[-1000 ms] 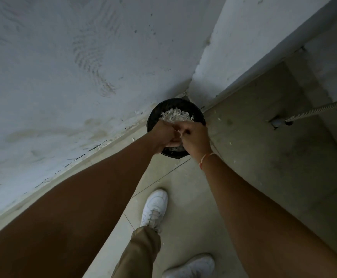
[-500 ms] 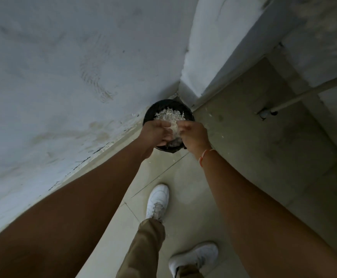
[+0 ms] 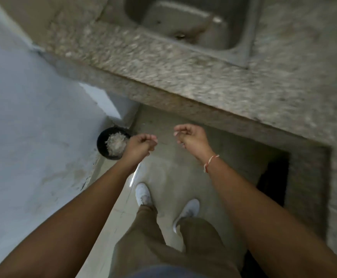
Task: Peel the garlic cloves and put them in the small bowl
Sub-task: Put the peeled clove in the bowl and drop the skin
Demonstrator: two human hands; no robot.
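A black round bin [image 3: 102,144] filled with pale garlic skins [image 3: 115,146] stands on the floor in the corner by the wall. My left hand [image 3: 140,146] hovers just to its right, fingers curled into a loose fist, and nothing shows inside it. My right hand [image 3: 191,137] is apart from it, further right, above the floor. Its fingers are curled and pinch a small pale bit at the tips that looks like a garlic clove [image 3: 176,134]. No small bowl is in view.
A speckled stone counter [image 3: 183,77] with a steel sink [image 3: 185,23] runs across the top, blurred by motion. A dark opening [image 3: 271,181] lies under the counter at right. A white wall [image 3: 33,137] is at left. My white shoes [image 3: 143,194] stand on the tiled floor.
My hands were together over the bin of skins; they have drawn apart and moved right. My head has swung right, bringing the counter and sink into view.
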